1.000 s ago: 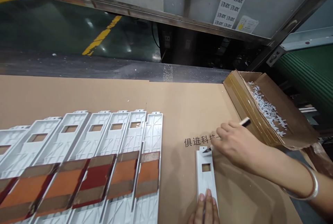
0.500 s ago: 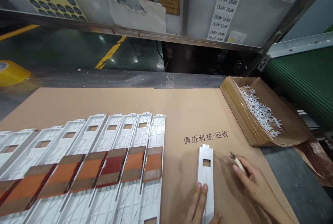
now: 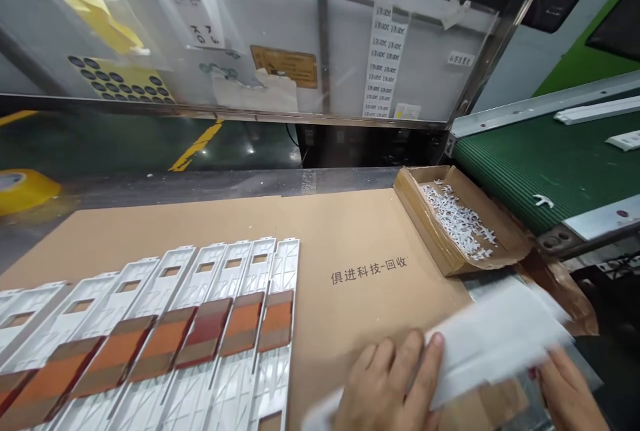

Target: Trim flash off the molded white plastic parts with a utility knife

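My left hand (image 3: 387,384) is wrapped over a long white plastic panel (image 3: 495,337), which is blurred and tilted up toward the right. My right hand (image 3: 570,384) is at the panel's right end, partly behind it; what its fingers hold is hidden. To the left, a row of white ribbed panels (image 3: 285,271) lies on the cardboard sheet (image 3: 345,224), each with an orange, brown or dark red piece (image 3: 277,317) across its middle.
An open cardboard box (image 3: 425,237) of small white parts (image 3: 457,217) stands at the right. Beyond it runs a green conveyor belt (image 3: 530,157) carrying white pieces. A yellow tape roll (image 3: 30,191) sits at the far left. A metal-framed panel (image 3: 345,51) rises at the back.
The white panel has been lifted from the cardboard and swung to the right. My right hand has moved right to its end; the cutter seen in it before is out of sight. The view has turned rightward.
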The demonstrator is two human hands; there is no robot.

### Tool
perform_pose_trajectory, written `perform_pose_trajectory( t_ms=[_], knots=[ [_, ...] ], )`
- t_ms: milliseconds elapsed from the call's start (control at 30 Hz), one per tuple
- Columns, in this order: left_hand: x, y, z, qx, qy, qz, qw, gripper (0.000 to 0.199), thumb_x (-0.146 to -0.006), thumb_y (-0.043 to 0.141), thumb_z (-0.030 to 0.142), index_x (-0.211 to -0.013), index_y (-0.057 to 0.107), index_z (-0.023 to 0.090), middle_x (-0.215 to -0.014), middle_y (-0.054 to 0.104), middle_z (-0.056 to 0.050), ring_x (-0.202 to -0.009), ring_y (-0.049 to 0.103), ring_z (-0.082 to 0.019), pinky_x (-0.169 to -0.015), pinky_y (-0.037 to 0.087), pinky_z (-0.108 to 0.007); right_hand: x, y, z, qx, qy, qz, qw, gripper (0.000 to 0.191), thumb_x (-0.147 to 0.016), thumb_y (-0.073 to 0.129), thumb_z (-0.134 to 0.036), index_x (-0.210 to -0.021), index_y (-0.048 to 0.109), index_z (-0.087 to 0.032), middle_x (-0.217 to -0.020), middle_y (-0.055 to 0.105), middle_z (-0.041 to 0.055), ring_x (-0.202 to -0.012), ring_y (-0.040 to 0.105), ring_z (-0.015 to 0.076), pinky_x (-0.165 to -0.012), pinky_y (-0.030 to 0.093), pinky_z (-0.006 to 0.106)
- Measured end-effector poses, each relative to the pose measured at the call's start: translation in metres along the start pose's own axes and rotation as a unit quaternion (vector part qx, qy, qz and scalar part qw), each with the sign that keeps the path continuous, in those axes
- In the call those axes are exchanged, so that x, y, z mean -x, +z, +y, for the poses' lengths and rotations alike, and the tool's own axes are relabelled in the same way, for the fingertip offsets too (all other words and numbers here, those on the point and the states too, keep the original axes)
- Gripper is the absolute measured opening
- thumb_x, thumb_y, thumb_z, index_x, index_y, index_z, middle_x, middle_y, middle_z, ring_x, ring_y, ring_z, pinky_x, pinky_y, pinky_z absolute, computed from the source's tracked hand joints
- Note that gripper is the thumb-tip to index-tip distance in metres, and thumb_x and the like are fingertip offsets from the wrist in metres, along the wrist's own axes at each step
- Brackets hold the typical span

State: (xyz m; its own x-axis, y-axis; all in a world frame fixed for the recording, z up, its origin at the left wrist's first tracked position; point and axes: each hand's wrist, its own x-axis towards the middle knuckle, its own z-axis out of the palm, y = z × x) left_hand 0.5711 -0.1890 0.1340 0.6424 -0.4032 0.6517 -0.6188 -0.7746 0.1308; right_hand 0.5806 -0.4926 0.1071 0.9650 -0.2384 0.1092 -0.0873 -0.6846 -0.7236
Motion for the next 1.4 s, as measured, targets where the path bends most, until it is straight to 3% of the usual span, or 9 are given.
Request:
perform_pose_trajectory(
  t_ms=[100,167,300,467,700,900,1067,1233,1400],
  knots=[
    [0.022,0.007,0.012,-0.036,-0.119,0.005,0.992,0.050,-0.082,0.044,0.027,-0.129,0.048,0.011,-0.117,0.063,-0.010,-0.083,0.064,-0.019,-0.054,0.051,-0.027,0.012,0.010,-0.008,-0.024,0.051,0.047,0.997,0.048,-0.084,0.050,-0.054,-0.110,0.066,-0.017,-0.069,0.068,0.0019,-0.056,0.061,0.0145,-0.048,0.049,0.021],
    [0.043,0.014,0.018,-0.040,-0.184,-0.017,0.982,0.052,-0.078,0.047,0.023,-0.130,0.047,0.013,-0.121,0.060,-0.012,-0.085,0.064,-0.019,-0.056,0.052,-0.026,0.020,0.023,-0.014,-0.019,0.066,0.023,0.997,0.046,-0.083,0.054,-0.052,-0.113,0.064,-0.019,-0.088,0.072,0.0056,-0.074,0.068,0.0174,-0.057,0.053,0.020],
    [0.081,0.030,0.020,-0.067,-0.264,-0.088,0.958,0.057,-0.074,0.054,0.020,-0.130,0.045,0.013,-0.114,0.057,-0.016,-0.080,0.063,-0.022,-0.057,0.053,-0.030,0.033,0.060,-0.031,0.023,-0.076,-0.115,0.990,0.037,-0.087,0.053,-0.040,-0.117,0.061,-0.020,-0.113,0.068,0.0069,-0.103,0.065,0.0195,-0.079,0.053,0.020],
    [0.107,0.041,0.022,-0.127,-0.286,-0.146,0.938,0.060,-0.068,0.062,0.019,-0.126,0.050,0.010,-0.107,0.059,-0.015,-0.083,0.055,-0.026,-0.060,0.054,-0.035,0.042,0.104,-0.068,0.079,-0.281,-0.216,0.932,0.038,-0.087,0.043,-0.017,-0.123,0.056,-0.016,-0.110,0.069,0.0086,-0.097,0.067,0.0183,-0.081,0.054,0.025],
    [0.109,0.041,0.022,-0.142,-0.279,-0.159,0.936,0.051,-0.072,0.055,0.019,-0.122,0.054,0.012,-0.105,0.058,-0.014,-0.084,0.051,-0.025,-0.057,0.048,-0.031,0.040,0.136,-0.097,0.153,-0.307,-0.282,0.896,0.049,-0.086,0.036,-0.016,-0.135,0.046,-0.015,-0.089,0.070,0.0078,-0.075,0.067,0.0218,-0.062,0.056,0.036],
    [0.109,0.042,0.020,-0.151,-0.272,-0.135,0.941,0.041,-0.073,0.053,0.023,-0.112,0.059,0.014,-0.102,0.056,-0.014,-0.078,0.050,-0.023,-0.057,0.044,-0.031,0.039,0.150,-0.098,0.228,-0.324,-0.297,0.869,0.048,-0.089,0.041,-0.022,-0.137,0.047,-0.020,-0.079,0.069,0.0072,-0.068,0.067,0.0216,-0.056,0.053,0.032],
    [0.110,0.044,0.021,-0.138,-0.292,-0.123,0.938,0.040,-0.075,0.050,0.020,-0.114,0.058,0.013,-0.103,0.056,-0.013,-0.080,0.049,-0.023,-0.057,0.043,-0.031,0.043,0.149,-0.102,0.228,-0.322,-0.299,0.869,0.048,-0.087,0.041,-0.021,-0.134,0.049,-0.016,-0.081,0.070,0.0090,-0.068,0.067,0.0217,-0.057,0.054,0.032],
    [0.111,0.046,0.022,-0.129,-0.288,-0.127,0.940,0.045,-0.077,0.050,0.022,-0.120,0.054,0.010,-0.104,0.055,-0.014,-0.081,0.051,-0.024,-0.057,0.046,-0.032,0.047,0.141,-0.104,0.160,-0.288,-0.303,0.894,0.042,-0.085,0.039,-0.018,-0.123,0.057,-0.014,-0.088,0.071,0.0093,-0.075,0.068,0.0218,-0.064,0.056,0.034],
    [0.116,0.048,0.024,-0.065,-0.325,-0.117,0.936,0.055,-0.076,0.052,0.017,-0.130,0.047,0.012,-0.108,0.055,-0.015,-0.087,0.054,-0.026,-0.069,0.052,-0.038,0.048,0.130,-0.095,0.076,-0.217,-0.247,0.941,0.032,-0.088,0.042,-0.024,-0.116,0.058,-0.019,-0.104,0.071,0.0076,-0.091,0.068,0.0196,-0.077,0.055,0.029]
  ],
)
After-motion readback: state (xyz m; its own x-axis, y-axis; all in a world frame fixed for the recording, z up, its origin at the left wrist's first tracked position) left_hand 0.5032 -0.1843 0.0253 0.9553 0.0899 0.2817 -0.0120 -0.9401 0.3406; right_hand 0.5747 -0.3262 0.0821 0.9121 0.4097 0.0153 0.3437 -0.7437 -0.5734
